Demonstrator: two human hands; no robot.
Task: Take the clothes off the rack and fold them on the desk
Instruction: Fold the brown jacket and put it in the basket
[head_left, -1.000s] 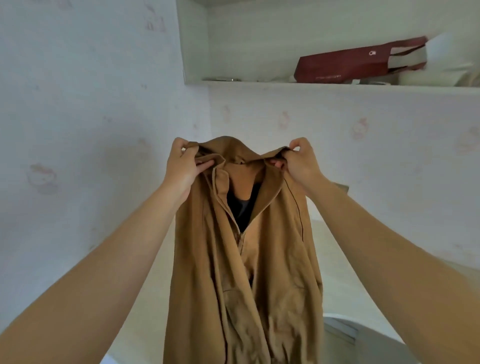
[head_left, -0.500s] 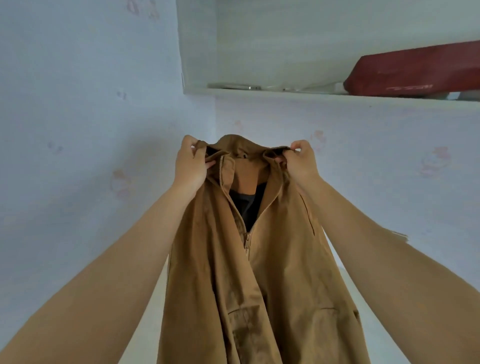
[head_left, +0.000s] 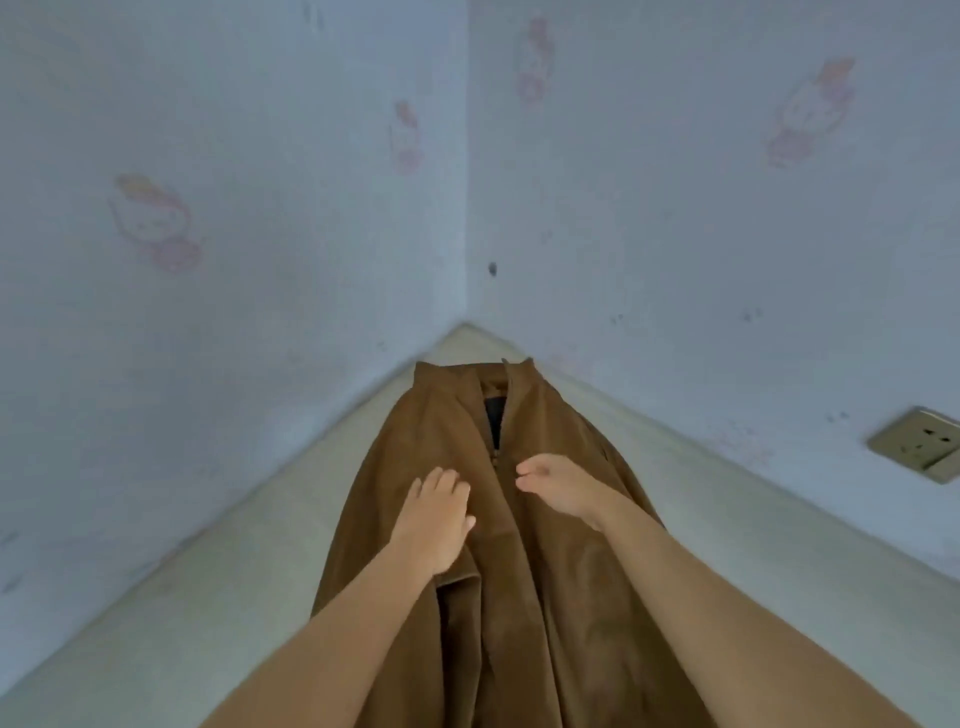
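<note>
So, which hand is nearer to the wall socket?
Right. The right hand is over the middle of the jacket, left of the socket; the left hand rests on the jacket, farther left.

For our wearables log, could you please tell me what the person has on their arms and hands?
The left forearm and right forearm are bare to the frame's bottom edge, with no sleeve or cuff in view. The left hand and right hand show no glove, ring, watch or bracelet, though the picture is somewhat blurred.
</note>
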